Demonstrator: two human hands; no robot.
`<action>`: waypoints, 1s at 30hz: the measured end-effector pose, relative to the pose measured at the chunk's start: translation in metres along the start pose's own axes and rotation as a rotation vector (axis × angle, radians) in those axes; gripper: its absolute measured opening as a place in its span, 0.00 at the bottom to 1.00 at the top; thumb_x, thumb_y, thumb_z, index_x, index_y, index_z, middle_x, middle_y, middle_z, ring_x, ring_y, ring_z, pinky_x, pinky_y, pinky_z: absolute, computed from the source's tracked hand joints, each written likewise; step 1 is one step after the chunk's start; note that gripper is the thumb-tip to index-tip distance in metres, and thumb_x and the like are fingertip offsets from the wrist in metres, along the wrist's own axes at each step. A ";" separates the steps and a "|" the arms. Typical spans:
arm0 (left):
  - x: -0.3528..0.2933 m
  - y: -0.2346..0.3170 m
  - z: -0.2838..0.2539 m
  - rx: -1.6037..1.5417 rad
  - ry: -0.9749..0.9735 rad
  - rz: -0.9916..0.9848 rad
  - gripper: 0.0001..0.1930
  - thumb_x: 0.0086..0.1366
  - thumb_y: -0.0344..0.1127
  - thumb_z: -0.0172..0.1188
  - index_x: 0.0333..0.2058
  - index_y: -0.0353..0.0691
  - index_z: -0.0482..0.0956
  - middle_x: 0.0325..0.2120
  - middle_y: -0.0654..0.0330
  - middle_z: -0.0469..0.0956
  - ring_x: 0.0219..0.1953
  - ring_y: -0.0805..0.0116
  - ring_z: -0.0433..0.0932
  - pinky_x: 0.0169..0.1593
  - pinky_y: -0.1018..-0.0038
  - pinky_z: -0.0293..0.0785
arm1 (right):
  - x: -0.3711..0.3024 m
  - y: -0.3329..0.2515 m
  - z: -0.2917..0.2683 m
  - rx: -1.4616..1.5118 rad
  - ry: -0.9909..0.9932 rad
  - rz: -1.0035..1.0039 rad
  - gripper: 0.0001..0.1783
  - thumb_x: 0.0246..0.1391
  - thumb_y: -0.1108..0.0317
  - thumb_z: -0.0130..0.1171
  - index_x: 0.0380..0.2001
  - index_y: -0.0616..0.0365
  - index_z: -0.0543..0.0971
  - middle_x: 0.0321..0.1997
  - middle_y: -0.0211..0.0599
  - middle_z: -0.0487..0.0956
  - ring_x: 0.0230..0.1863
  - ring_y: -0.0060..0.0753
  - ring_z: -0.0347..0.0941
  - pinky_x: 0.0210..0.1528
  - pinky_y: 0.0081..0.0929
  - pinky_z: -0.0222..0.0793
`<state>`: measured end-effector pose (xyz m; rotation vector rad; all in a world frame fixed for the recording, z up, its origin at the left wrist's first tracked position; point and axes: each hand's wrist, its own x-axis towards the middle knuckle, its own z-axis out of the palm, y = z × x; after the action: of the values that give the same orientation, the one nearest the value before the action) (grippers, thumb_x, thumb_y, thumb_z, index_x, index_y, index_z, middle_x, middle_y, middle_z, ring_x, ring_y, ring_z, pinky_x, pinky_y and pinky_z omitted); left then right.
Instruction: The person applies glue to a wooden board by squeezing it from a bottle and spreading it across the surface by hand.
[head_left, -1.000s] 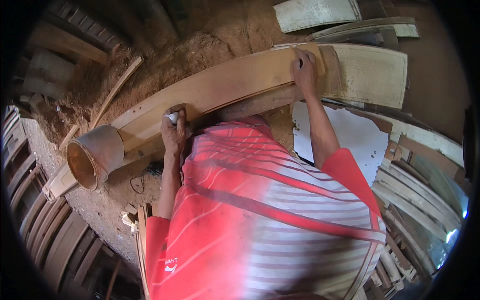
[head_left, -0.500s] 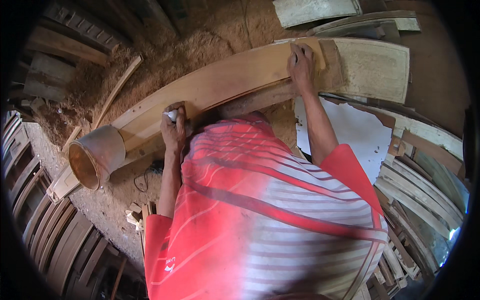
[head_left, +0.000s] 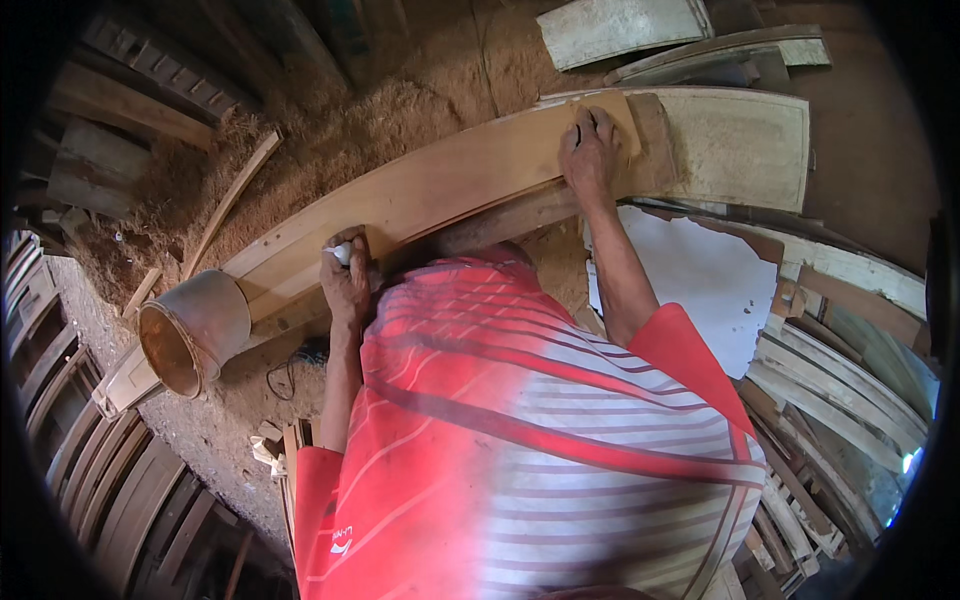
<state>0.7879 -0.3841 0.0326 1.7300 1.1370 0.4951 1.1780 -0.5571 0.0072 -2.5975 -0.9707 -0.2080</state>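
A long, smooth wooden board (head_left: 450, 185) lies across a rough timber in front of me. Near its left part, my left hand (head_left: 346, 285) is closed round a small white rounded thing (head_left: 342, 253), its kind mostly hidden by the fingers. My right hand (head_left: 590, 160) presses on the board close to its right end, fingers curled down. A thin dark edge shows between those fingers, but what they hold, if anything, I cannot make out. Beside the board's left end, a dusty cylindrical bucket (head_left: 222, 305) lies tipped with its mouth toward the lower left.
Sawdust and shavings (head_left: 400, 120) cover the ground beyond the board. A loose wooden strip (head_left: 232, 203) lies on them. On the right are a torn white sheet (head_left: 690, 280), a pale panel (head_left: 745, 145) and stacked wood strips (head_left: 840, 400). Curved wooden pieces (head_left: 130, 490) stand at lower left.
The whole view has shifted slightly, so most things sit a little lower. Both hands keep nearly the same places on the board.
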 end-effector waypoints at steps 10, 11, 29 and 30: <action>0.001 -0.009 -0.003 0.040 -0.013 -0.020 0.10 0.77 0.38 0.59 0.49 0.39 0.81 0.37 0.58 0.82 0.37 0.69 0.79 0.44 0.71 0.76 | 0.000 0.004 -0.005 0.031 0.012 -0.076 0.21 0.61 0.67 0.60 0.58 0.52 0.80 0.63 0.49 0.73 0.62 0.58 0.69 0.64 0.54 0.65; 0.001 -0.009 -0.003 0.058 -0.010 0.009 0.11 0.77 0.38 0.59 0.49 0.39 0.81 0.36 0.58 0.82 0.37 0.70 0.79 0.44 0.72 0.76 | -0.001 0.004 -0.004 0.019 0.008 -0.078 0.21 0.61 0.67 0.60 0.58 0.51 0.80 0.63 0.49 0.74 0.61 0.58 0.70 0.64 0.54 0.66; 0.002 -0.023 0.007 -0.031 0.044 0.023 0.08 0.76 0.33 0.59 0.48 0.36 0.80 0.37 0.59 0.80 0.37 0.72 0.78 0.43 0.74 0.75 | -0.005 0.005 -0.008 0.032 -0.033 -0.148 0.22 0.62 0.66 0.59 0.60 0.54 0.81 0.62 0.53 0.74 0.60 0.61 0.71 0.61 0.56 0.69; -0.001 -0.025 0.006 -0.034 0.048 0.020 0.08 0.76 0.33 0.59 0.48 0.36 0.80 0.37 0.59 0.80 0.37 0.71 0.78 0.43 0.74 0.75 | -0.009 0.003 -0.005 0.006 -0.014 -0.165 0.22 0.62 0.67 0.59 0.60 0.54 0.81 0.62 0.54 0.74 0.61 0.61 0.71 0.62 0.55 0.68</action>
<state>0.7803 -0.3857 0.0081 1.7097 1.1402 0.5677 1.1730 -0.5670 0.0086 -2.5175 -1.1900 -0.2284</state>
